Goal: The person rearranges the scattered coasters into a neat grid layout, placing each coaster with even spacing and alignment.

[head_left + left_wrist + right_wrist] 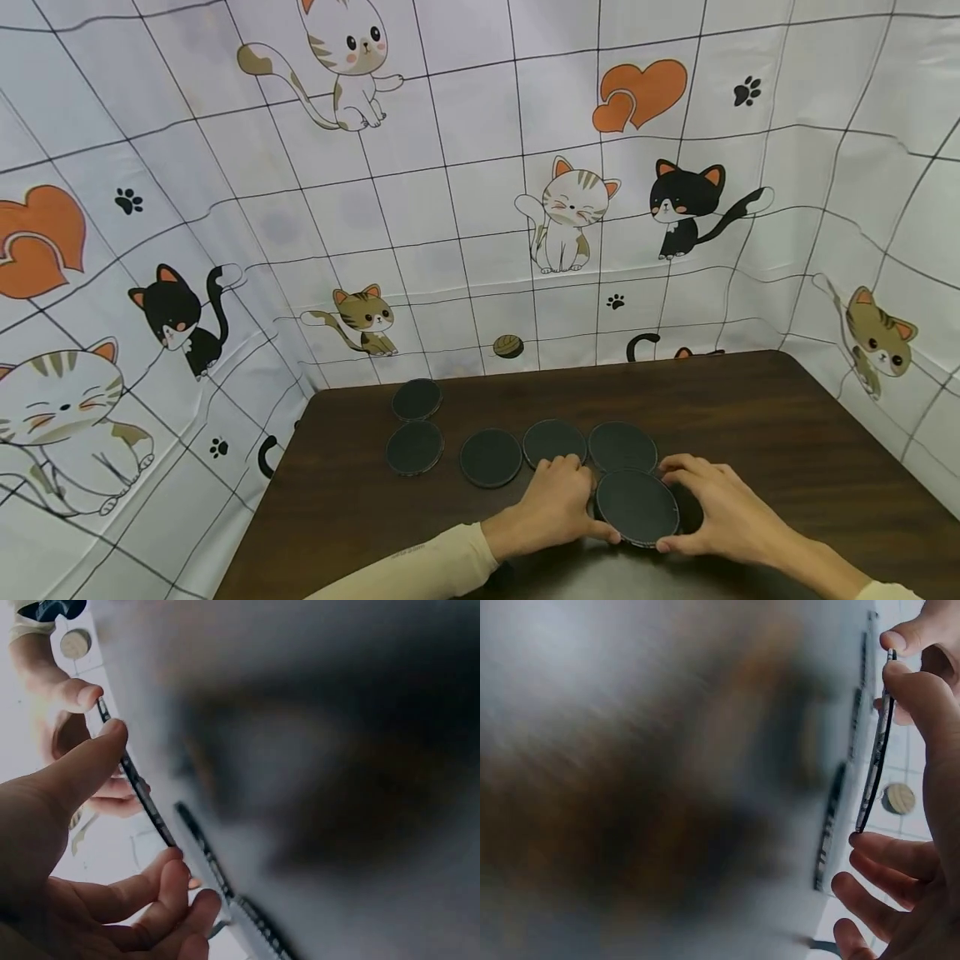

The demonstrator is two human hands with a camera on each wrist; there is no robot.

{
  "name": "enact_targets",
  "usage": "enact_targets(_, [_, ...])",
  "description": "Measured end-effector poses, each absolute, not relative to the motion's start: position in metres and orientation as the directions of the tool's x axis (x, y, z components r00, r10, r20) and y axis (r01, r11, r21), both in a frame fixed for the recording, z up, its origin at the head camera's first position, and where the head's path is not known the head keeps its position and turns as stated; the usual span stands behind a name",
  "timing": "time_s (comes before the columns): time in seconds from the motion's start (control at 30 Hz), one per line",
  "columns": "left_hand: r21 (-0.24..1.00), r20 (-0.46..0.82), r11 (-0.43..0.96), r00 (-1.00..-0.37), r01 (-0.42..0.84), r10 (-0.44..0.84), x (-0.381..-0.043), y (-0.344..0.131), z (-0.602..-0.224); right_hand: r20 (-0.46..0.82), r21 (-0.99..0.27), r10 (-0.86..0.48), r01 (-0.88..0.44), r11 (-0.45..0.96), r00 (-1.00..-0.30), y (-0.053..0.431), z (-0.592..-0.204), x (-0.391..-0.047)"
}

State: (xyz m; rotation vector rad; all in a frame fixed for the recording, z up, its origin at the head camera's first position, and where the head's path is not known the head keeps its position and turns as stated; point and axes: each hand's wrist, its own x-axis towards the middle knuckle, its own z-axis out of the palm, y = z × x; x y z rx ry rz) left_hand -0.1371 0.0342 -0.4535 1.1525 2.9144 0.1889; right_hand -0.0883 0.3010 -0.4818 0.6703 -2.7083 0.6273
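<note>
1. Dark disc [637,507] at lower right of the head frame; raised off the table [330,517], as the wrist views show
2. Left hand [557,505] at its left edge; thumb and fingers spread wide, rim pinched between them
3. Right hand [723,512] at its right edge; similar wide pinch on the rim
4. Five other discs [491,458] lie beyond, lower middle of frame; cat-print sheet [480,200] fills the upper part

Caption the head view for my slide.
Left hand and right hand hold one dark disc over a brown table; five more discs lie beyond.
</note>
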Motion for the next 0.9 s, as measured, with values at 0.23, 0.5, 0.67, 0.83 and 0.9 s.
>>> enact_targets(0.23, [0.019,0.0,0.689,-0.689,0.725,0.725,-0.127,0.034,-0.467,0.31,-0.307,-0.402,-0.491,0.815,-0.861,0.299,-0.496,-0.08])
enact_targets(0.5, [0.01,0.015,0.704,-0.704,0.71,0.71,-0.124,0.035,-0.468,0.289,-0.273,-0.402,-0.477,0.836,-0.869,0.302,-0.494,-0.082])
enact_targets(0.67, [0.06,-0.007,0.707,-0.708,0.704,0.706,-0.126,0.026,-0.466,0.296,-0.246,-0.392,-0.466,0.85,-0.871,0.298,-0.488,-0.082])
enact_targets(0.83, [0.141,0.059,0.727,-0.738,0.673,0.672,-0.139,-0.004,-0.455,0.335,-0.271,-0.386,-0.48,0.834,-0.86,0.286,-0.475,-0.096])
enact_targets(0.9, [0.171,0.101,0.737,-0.756,0.654,0.647,-0.145,-0.018,-0.45,0.35,-0.281,-0.392,-0.495,0.822,-0.85,0.279,-0.47,-0.103])
